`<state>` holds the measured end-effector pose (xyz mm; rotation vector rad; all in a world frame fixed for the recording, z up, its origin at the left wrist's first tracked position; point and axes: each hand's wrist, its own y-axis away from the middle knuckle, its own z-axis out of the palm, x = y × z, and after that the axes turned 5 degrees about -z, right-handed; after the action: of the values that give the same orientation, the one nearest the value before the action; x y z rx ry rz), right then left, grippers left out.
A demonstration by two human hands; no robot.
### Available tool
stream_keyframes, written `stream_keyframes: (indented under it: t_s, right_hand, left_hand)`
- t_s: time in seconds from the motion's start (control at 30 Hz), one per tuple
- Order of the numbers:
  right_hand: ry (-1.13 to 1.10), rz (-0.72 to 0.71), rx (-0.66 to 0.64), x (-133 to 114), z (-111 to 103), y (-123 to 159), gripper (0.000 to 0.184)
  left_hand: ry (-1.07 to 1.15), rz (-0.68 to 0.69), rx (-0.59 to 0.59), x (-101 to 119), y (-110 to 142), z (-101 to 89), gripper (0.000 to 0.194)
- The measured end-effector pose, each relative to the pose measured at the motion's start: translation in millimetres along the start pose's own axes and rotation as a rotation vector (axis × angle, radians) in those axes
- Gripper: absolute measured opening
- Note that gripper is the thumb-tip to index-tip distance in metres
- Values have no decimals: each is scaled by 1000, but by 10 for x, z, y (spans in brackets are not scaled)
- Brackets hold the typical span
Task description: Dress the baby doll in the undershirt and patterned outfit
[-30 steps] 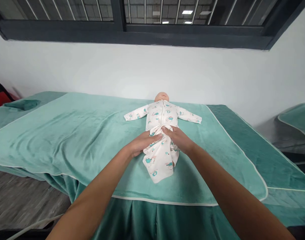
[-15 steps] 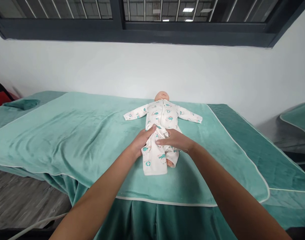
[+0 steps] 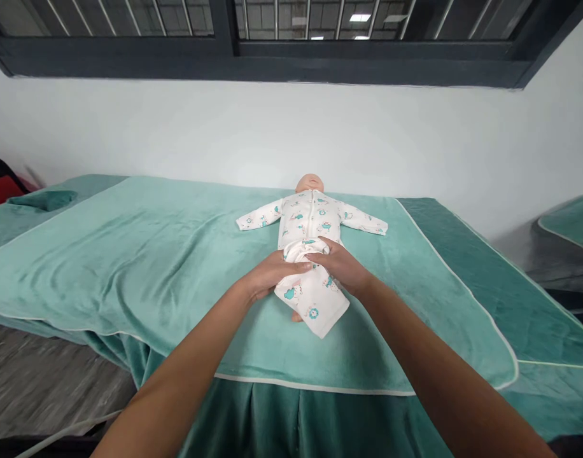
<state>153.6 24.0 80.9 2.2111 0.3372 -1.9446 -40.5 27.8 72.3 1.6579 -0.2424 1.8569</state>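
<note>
A baby doll (image 3: 309, 183) lies on its back, its head toward the wall and its arms spread. It wears a white printed baby top (image 3: 298, 219) with a buttoned front. Over its lower body are matching baby pants (image 3: 313, 305), bunched at the upper end, one leg hanging loose toward me. My left hand (image 3: 275, 272) grips the bunched cloth from the left, thumb on top. From the right, my right hand (image 3: 343, 266) pinches the same cloth. A bare doll foot (image 3: 296, 317) shows under the pants' left edge; the other foot is hidden.
A light green blanket (image 3: 153, 254) with pale piping covers the bed, over a darker green cover (image 3: 492, 286). Behind stands a white wall (image 3: 200, 127) below a dark-framed barred window (image 3: 368, 63). A cable (image 3: 67, 432) runs at the lower left.
The loose pant leg has swung to the right and now hangs slanted. My left hand has lowered, its thumb pointing right across the cloth. The doll's left-side foot has come into view.
</note>
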Motion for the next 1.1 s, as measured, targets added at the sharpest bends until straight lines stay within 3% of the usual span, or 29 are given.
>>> stream_keyframes:
  t_s: [0.23, 0.5, 0.77, 0.9, 1.1]
  right_hand:
    - [335, -85, 21, -13, 48, -19, 29]
    - [626, -121, -147, -131, 37, -10, 18]
    - [927, -182, -309, -99, 14, 27, 8]
    - [1056, -163, -383, -150, 32, 46, 10]
    - [1155, -67, -475, -233, 82, 58, 11]
  left_hand:
    - [172, 5, 114, -94, 159, 181, 43]
    - [593, 42, 319, -272, 609, 746, 47]
    - [735, 23, 446, -686, 793, 1128, 50]
    - [670, 37, 543, -882, 792, 1047, 47]
    - [338, -63, 530, -973, 774, 637, 44]
